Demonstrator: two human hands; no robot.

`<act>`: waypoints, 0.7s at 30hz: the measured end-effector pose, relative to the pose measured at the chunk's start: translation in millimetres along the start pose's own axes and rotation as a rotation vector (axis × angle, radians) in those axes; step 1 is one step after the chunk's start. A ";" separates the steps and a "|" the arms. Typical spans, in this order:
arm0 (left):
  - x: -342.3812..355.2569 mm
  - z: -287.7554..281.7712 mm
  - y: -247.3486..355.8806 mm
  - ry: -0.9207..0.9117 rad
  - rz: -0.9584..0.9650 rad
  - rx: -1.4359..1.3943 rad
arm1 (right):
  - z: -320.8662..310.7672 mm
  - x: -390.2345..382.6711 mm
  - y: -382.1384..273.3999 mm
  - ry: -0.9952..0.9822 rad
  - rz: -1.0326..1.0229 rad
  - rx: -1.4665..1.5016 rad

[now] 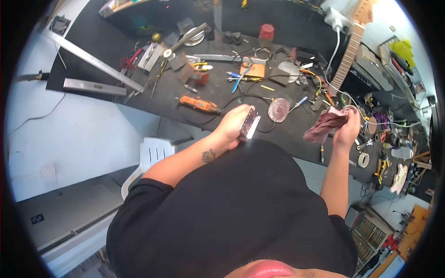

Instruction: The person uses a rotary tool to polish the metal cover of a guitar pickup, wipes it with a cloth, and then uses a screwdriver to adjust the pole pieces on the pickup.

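My left hand (230, 124) grips a small rectangular metal part (250, 123) with a shiny face, held just above the near edge of the dark workbench (153, 99). My right hand (348, 126) holds a crumpled dark red cloth (324, 125) off to the right, about a hand's width from the metal part. A round reddish disc (278, 110) lies on the bench between the two hands. Both forearms come up from my black shirt at the bottom.
An orange power tool (199, 104) with a black cord lies left of my left hand. Pliers, screwdrivers, metal rulers and wires litter the bench. A guitar neck (348, 51) leans at the upper right. A white plastic chair (150, 155) stands lower left.
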State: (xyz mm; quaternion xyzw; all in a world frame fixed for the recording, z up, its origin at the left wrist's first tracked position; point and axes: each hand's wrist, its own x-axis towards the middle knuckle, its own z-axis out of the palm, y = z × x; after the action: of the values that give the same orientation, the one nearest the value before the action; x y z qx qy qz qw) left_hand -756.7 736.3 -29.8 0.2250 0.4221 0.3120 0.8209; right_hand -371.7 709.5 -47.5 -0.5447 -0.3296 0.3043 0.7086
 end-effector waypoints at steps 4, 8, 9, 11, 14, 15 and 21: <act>-16.3 -23.3 18.6 -0.047 0.045 0.027 | 7.1 6.3 15.0 0.161 -0.496 -1.404; -10.8 -38.1 21.1 -0.054 0.023 0.109 | 102.7 -75.9 -21.3 -0.412 -0.140 -0.769; -7.6 -38.6 20.4 -0.050 0.028 0.165 | 141.0 -98.2 -53.8 -0.673 -0.159 -0.713; 7.8 -42.3 16.8 -0.205 -0.051 0.243 | 177.1 -126.0 -55.8 -0.827 -0.117 -0.594; 22.1 -31.9 -1.4 -0.344 0.016 0.166 | 197.3 -139.1 -46.7 -0.837 -0.178 -0.720; 15.0 -15.8 7.6 -0.379 -0.103 0.092 | 188.9 -138.5 -44.1 -0.808 -0.053 -0.682; 25.0 18.8 -28.9 -0.587 -0.446 0.250 | 99.6 -152.0 -82.1 -0.583 0.417 -0.587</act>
State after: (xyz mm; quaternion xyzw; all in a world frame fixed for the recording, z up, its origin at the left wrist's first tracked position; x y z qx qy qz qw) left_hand -720.6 731.5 -51.7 0.3059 0.2425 -0.0057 0.9206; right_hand -536.2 628.1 30.6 -0.6685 -0.4707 0.4747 0.3259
